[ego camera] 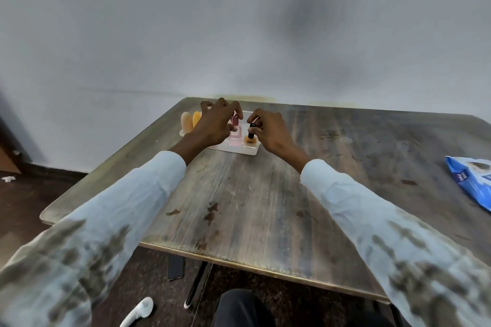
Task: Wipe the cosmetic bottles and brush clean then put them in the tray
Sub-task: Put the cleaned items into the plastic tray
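- Left grip (216, 121) pinching pink bottle (235, 132) cap, upright in white tray (249, 152).
- Right grip (268, 127) pinching orange bottle (250, 141) black cap, at pink bottle's 3 o'clock.
- Blue wipes pack (471, 180) at worktop's (252, 199) 3 o'clock edge.

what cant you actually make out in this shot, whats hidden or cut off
- Head view: the left hand covers the far left part of the white tray, so what lies there is hidden.
- The brush cannot be found; it may be behind the hands.
- The pink bottle and the orange bottle are too small for labels to be read.
- The blue wipes pack is cut off by the right edge.
- The peach and orange shapes behind the left hand are too blurred to identify.
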